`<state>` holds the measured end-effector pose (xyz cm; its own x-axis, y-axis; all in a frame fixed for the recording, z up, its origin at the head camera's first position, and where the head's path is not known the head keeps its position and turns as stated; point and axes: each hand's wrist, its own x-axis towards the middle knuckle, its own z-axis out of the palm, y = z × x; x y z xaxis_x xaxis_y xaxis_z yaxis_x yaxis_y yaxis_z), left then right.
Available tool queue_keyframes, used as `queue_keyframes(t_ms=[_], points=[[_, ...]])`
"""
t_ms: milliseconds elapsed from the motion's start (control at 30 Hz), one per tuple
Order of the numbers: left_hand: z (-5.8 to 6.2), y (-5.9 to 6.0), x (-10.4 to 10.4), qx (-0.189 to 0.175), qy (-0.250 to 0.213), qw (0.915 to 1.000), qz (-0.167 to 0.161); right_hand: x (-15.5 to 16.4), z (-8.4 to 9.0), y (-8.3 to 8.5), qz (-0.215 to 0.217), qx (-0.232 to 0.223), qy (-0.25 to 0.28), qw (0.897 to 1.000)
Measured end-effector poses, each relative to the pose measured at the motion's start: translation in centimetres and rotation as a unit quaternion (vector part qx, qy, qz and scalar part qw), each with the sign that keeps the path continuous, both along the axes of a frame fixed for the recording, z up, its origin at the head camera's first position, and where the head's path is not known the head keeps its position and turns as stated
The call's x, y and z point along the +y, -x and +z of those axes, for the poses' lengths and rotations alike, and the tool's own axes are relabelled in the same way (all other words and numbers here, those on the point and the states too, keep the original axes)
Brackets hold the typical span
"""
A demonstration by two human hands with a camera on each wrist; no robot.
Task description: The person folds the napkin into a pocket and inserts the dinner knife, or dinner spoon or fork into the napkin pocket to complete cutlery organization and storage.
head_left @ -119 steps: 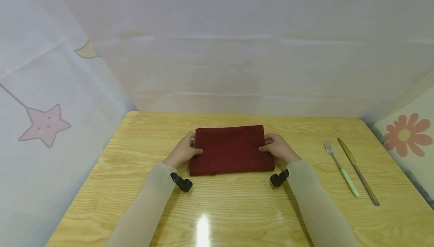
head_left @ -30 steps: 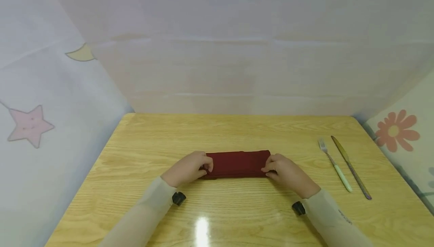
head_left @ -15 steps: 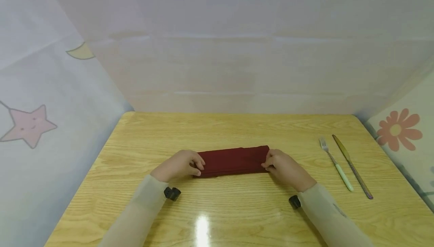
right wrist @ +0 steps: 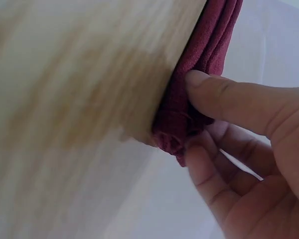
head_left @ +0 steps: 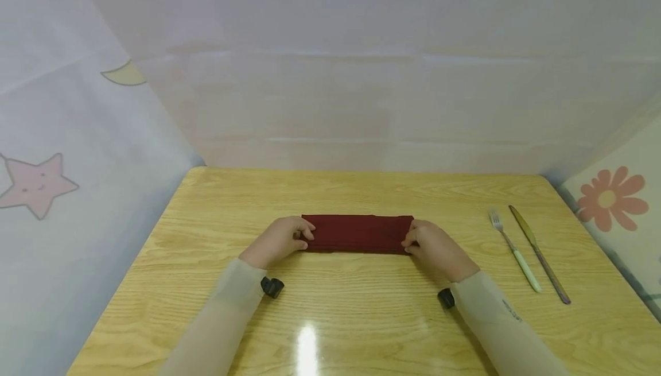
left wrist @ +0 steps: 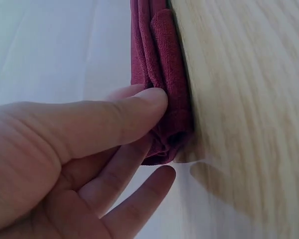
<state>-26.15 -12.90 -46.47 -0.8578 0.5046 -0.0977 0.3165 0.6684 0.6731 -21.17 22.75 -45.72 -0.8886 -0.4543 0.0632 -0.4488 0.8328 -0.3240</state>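
Note:
A dark red cloth (head_left: 356, 233), folded into a long flat strip, lies across the middle of the wooden table. My left hand (head_left: 281, 239) pinches its left end, thumb on the near edge and index finger on top. In the left wrist view the stacked layers of the cloth (left wrist: 172, 74) show beside the thumb, with lower fingers spread under the end. At the opposite end my right hand (head_left: 435, 247) pinches the cloth between thumb and curled fingers. The right wrist view has that thumb pressed on the folded edge of the cloth (right wrist: 202, 55), fingertips behind its corner.
To the right on the table (head_left: 330, 318) lie a fork (head_left: 518, 254) with a pale green handle and, beside it, a table knife (head_left: 541, 256). A pale printed sheet (head_left: 330, 95) hangs behind the table and along both sides.
Four seconds ago the cloth was a wider rectangle; it is now a narrower strip. Over the last second both hands shifted it slightly away from me and straightened it after a tilt.

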Motion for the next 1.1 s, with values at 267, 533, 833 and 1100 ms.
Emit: queue_keyframes(t_ms=[267, 533, 833, 1100], points=[[-0.3, 0.4, -1.3, -0.055, -0.047, 0.9969, -0.031, -0.7, 1.1, 0.6, -0.027, -0.017, -0.011, 0.999], [-0.2, 0.0, -1.3, -0.031, -0.032, 0.9982, -0.039, -2.7, 2.4, 0.0, -0.036, -0.011, 0.014, 0.999], [0.3, 0.0, -0.4, 0.036, 0.012, 0.9978, -0.055, -8.6, 1.8, 0.7, -0.034, -0.044, 0.164, 0.985], [0.4, 0.0, -0.1, 0.079, 0.029, 0.9944, -0.064, -12.2, 0.0, 2.5, -0.017, -0.138, 0.214, 0.967]])
